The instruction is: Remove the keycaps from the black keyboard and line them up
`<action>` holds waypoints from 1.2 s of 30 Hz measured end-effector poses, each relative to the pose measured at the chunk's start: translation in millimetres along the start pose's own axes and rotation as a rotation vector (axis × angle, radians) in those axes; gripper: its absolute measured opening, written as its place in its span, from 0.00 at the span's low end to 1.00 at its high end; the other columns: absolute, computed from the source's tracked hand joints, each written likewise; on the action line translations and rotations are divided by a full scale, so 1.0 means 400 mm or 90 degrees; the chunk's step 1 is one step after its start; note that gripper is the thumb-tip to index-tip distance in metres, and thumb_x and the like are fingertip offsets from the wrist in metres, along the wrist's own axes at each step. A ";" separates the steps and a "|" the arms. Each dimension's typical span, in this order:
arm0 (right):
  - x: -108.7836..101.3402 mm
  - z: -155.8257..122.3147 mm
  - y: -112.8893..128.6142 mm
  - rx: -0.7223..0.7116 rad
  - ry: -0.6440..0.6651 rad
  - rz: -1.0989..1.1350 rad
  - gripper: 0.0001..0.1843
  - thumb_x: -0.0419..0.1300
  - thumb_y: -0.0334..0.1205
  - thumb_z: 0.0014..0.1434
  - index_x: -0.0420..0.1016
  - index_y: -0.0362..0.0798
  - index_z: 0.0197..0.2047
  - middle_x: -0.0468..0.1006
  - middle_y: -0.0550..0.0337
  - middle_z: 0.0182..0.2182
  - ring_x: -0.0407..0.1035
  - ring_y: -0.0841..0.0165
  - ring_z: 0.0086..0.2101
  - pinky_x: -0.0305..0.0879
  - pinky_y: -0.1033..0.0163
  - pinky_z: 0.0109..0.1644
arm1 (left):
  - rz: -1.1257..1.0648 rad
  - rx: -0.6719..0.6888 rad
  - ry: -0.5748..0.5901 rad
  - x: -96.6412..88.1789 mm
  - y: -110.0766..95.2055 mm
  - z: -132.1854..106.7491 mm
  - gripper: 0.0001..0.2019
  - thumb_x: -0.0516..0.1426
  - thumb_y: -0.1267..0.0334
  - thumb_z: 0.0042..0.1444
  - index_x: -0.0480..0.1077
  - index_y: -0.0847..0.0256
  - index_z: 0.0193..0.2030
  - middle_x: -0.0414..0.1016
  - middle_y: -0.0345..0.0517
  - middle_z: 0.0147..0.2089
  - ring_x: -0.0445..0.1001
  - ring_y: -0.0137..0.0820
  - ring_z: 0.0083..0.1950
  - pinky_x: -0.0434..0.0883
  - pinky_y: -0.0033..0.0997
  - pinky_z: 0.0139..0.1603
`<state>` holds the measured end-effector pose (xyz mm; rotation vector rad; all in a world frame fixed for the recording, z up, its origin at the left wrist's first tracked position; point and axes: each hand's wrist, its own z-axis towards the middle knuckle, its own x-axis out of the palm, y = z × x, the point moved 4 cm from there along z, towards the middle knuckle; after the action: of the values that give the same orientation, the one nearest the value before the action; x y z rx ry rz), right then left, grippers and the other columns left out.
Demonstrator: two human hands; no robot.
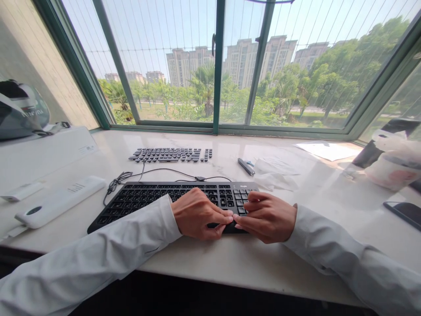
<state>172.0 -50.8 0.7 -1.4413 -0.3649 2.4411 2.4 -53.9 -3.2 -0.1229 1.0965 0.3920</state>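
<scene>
A black keyboard [148, 199] lies on the white marble sill [230, 263], its cable [131, 175] curling behind it. My left hand [197, 215] and my right hand [268, 217] meet over the keyboard's front right corner. Both hands are curled, fingertips pinched together near the number pad; what they pinch is too small to name. Rows of loose black keycaps [171, 154] are laid out on the sill behind the keyboard. Both arms wear white sleeves.
A dark pen-like tool [246, 166] and crumpled clear plastic [272, 175] lie right of the keycaps. White boxes [59, 199] and a helmet [19, 109] sit at the left. Papers [329, 150], a wrapped cup [391, 164] and a phone [406, 213] sit at the right.
</scene>
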 end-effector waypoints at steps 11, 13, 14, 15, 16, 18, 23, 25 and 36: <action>-0.025 -0.018 -0.033 0.070 -0.026 0.035 0.09 0.58 0.40 0.63 0.79 0.50 0.44 0.71 0.66 0.17 0.60 0.73 0.22 0.51 0.60 0.35 | 0.083 -0.248 -0.129 -0.035 0.066 -0.004 0.11 0.56 0.63 0.58 0.80 0.52 0.42 0.82 0.35 0.43 0.82 0.28 0.38 0.73 0.22 0.32; -0.012 -0.015 -0.025 0.062 0.010 0.092 0.10 0.57 0.40 0.64 0.79 0.50 0.43 0.70 0.66 0.16 0.59 0.72 0.21 0.50 0.60 0.35 | 0.092 -0.280 -0.100 -0.029 0.073 -0.006 0.11 0.56 0.62 0.58 0.80 0.52 0.43 0.83 0.37 0.41 0.82 0.30 0.37 0.73 0.24 0.34; -0.008 -0.015 -0.022 0.063 0.017 0.108 0.10 0.57 0.39 0.64 0.80 0.50 0.42 0.70 0.66 0.15 0.58 0.72 0.21 0.50 0.60 0.35 | 0.096 -0.292 -0.090 -0.028 0.077 -0.007 0.12 0.56 0.61 0.59 0.80 0.52 0.43 0.83 0.39 0.40 0.81 0.30 0.37 0.73 0.24 0.34; -0.006 -0.014 -0.020 0.070 0.019 0.118 0.10 0.56 0.39 0.63 0.80 0.49 0.42 0.71 0.66 0.15 0.58 0.72 0.21 0.50 0.59 0.35 | 0.100 -0.301 -0.082 -0.027 0.079 -0.008 0.12 0.55 0.61 0.59 0.80 0.52 0.43 0.83 0.40 0.39 0.81 0.31 0.36 0.73 0.25 0.34; -0.005 -0.014 -0.019 0.080 0.017 0.126 0.10 0.56 0.38 0.63 0.80 0.49 0.42 0.72 0.65 0.15 0.59 0.72 0.20 0.50 0.59 0.35 | 0.102 -0.308 -0.077 -0.027 0.082 -0.009 0.12 0.55 0.60 0.60 0.80 0.52 0.44 0.83 0.41 0.38 0.81 0.31 0.36 0.73 0.25 0.35; -0.003 -0.015 -0.019 0.102 0.014 0.143 0.11 0.56 0.38 0.63 0.80 0.50 0.42 0.73 0.64 0.16 0.59 0.72 0.21 0.49 0.59 0.35 | 0.104 -0.317 -0.069 -0.026 0.086 -0.012 0.13 0.54 0.60 0.60 0.80 0.52 0.44 0.83 0.42 0.37 0.80 0.32 0.36 0.72 0.25 0.34; 0.002 -0.015 -0.023 0.137 0.031 0.183 0.11 0.57 0.39 0.63 0.81 0.52 0.41 0.74 0.64 0.16 0.60 0.72 0.21 0.49 0.58 0.36 | 0.115 -0.353 -0.031 -0.024 0.101 -0.017 0.13 0.53 0.57 0.61 0.80 0.52 0.43 0.82 0.44 0.32 0.79 0.32 0.33 0.69 0.26 0.34; -0.002 -0.014 -0.030 0.143 0.011 0.190 0.10 0.58 0.39 0.63 0.81 0.52 0.41 0.74 0.65 0.16 0.59 0.72 0.20 0.50 0.59 0.36 | 0.127 -0.382 -0.002 -0.026 0.111 -0.019 0.14 0.53 0.57 0.61 0.80 0.54 0.41 0.81 0.45 0.30 0.78 0.33 0.33 0.68 0.27 0.33; 0.039 -0.063 -0.187 0.455 0.020 -0.012 0.18 0.54 0.48 0.67 0.83 0.51 0.36 0.72 0.63 0.17 0.62 0.72 0.21 0.56 0.60 0.43 | 0.240 -0.556 0.134 -0.042 0.196 -0.045 0.22 0.47 0.55 0.63 0.79 0.62 0.35 0.80 0.54 0.35 0.78 0.40 0.38 0.69 0.35 0.37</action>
<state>195.3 26.1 3.0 -1.1317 0.4597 2.1782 -48.2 9.4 10.9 -0.7473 1.0886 1.2055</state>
